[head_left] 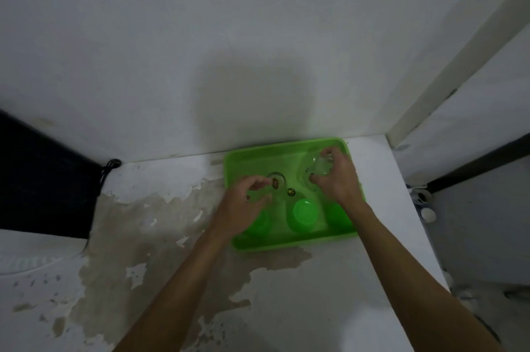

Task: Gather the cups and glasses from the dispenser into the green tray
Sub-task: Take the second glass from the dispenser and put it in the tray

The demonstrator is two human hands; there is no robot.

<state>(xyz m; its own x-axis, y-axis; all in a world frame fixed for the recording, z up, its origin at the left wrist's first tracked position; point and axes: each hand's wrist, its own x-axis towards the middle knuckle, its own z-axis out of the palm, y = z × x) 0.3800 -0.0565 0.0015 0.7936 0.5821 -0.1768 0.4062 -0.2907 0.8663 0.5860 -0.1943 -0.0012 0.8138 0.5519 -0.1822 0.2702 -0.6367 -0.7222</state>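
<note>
The green tray (238, 163) lies on the white counter against the wall. My left hand (243, 205) is curled around a clear glass (259, 196) at the tray's left side. Another clear glass (276, 179) with a brown mark stands just behind it. Over the tray's back right corner, my right hand (339, 176) grips a clear glass (322, 165). A green cup (304, 212) stands upside down in the tray's front middle. Two more green cups, one at the front left (262, 224) and one at the front right (338, 217), are partly hidden by my arms.
The counter (329, 294) has a large patch of peeled, brownish paint (149, 225) to the left of the tray. A dark panel (40, 179) with a black cord (110, 165) stands at the left. The counter's right edge drops off to a floor with small white objects (427, 214).
</note>
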